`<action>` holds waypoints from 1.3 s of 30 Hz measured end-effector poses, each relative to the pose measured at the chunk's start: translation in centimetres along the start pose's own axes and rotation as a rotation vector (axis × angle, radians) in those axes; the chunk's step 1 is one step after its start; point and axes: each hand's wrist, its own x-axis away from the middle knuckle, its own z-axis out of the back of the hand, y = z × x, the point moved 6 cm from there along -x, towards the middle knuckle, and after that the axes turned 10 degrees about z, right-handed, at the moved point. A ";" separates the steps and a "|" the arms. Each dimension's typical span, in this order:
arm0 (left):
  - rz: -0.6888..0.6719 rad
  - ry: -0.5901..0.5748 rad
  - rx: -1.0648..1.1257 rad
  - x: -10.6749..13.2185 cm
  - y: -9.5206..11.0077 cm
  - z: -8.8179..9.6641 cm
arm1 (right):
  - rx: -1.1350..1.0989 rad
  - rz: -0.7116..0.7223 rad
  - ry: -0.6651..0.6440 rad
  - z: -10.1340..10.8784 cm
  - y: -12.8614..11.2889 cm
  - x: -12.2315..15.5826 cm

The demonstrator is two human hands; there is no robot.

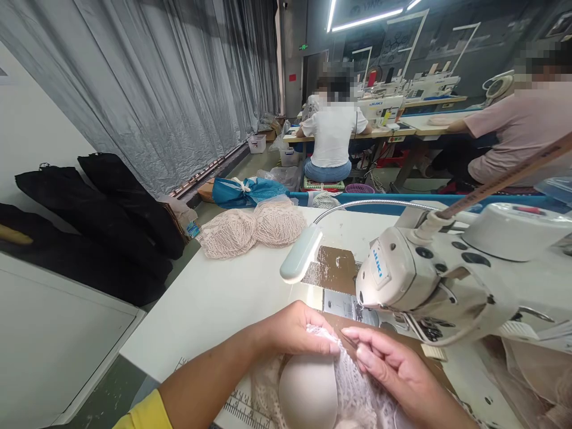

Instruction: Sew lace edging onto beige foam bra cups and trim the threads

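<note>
My left hand (292, 330) is curled over the far edge of a pale lace bra piece (344, 387), fingers closed on the lace. My right hand (391, 366) pinches the same lace from the right, fingertips pointing left toward the left hand. A smooth beige padded cup (308, 396) bulges up just below both hands. The piece lies on the white sewing table (223, 298), just in front of the white Juki sewing machine head (447, 274). The needle area is partly hidden by the machine.
A gooseneck lamp (301, 253) shines above the hands. A pile of lace cups (254, 229) lies at the table's far edge. A printed ruler (248, 411) runs along the near edge. Two other people sit at machines beyond. Black bags lie on the left.
</note>
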 end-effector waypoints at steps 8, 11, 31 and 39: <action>0.044 0.008 0.151 -0.4 -1.1 0.1 | 0.025 0.033 -0.106 -0.9 -0.7 -0.1; 0.042 -0.005 0.145 -0.4 -1.0 -0.3 | 0.012 0.051 -0.076 -1.3 -0.8 -0.1; -0.004 -0.034 -0.046 -0.8 -1.0 -0.7 | -0.006 0.043 -0.087 -1.8 -1.3 -0.8; -0.055 -0.008 -0.360 -1.2 0.3 -0.1 | 0.419 0.067 -0.016 3.3 -0.1 0.3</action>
